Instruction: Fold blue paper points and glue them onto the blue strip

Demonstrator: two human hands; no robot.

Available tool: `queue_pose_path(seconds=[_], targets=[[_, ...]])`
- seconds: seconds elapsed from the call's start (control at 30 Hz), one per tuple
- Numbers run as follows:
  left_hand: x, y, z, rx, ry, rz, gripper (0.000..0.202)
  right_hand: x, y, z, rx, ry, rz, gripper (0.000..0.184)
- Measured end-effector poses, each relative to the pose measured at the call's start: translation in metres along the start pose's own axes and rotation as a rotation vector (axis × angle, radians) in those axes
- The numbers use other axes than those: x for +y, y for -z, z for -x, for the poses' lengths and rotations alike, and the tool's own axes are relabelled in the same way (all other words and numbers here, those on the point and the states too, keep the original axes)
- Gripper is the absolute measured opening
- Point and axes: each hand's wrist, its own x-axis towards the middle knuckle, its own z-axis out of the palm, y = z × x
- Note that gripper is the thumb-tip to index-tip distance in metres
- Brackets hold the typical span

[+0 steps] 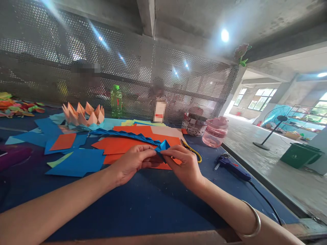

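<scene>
A small folded piece of blue paper (162, 147) is pinched between the fingertips of my left hand (131, 162) and my right hand (182, 164), above stacked orange paper sheets (120, 145). A long pleated blue paper strip (125, 135) runs from it toward the left. Yellow-handled scissors (192, 151) lie just beyond my right hand. Loose blue paper sheets (76, 162) lie left of my left hand, and a peach paper lotus (83, 115) stands farther back.
The dark blue tabletop (143, 207) ends at an edge on the right. On it are a blue glue gun (231, 166) with a black cord, a pink jar (215, 132), a patterned container (194, 124) and a green bottle (116, 101). A perforated metal screen (163, 71) stands behind.
</scene>
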Motion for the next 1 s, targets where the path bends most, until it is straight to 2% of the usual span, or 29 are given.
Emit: queue_pose_path(seconds=[0.2,0.5,0.73,0.87,1.0], targets=[[-0.001,0.001,-0.002,-0.006,0.008,0.03,0.013,0.002,0.002,0.001,-0.027,0.122,0.113,0.019],[0.0,0.0,-0.002,0.031,0.041,0.058,0.01,0.0,0.007,-0.001,-0.115,0.353,0.482,0.02],[-0.004,0.002,-0.004,0.035,0.071,0.088,0.021,-0.004,0.01,0.0,-0.174,0.5,0.721,0.017],[-0.004,0.001,-0.003,0.064,0.089,0.11,0.018,-0.007,0.011,0.0,-0.176,0.536,0.735,0.018],[-0.003,0.0,-0.003,0.1,0.073,0.085,0.02,-0.011,0.01,0.001,-0.193,0.471,0.662,0.021]])
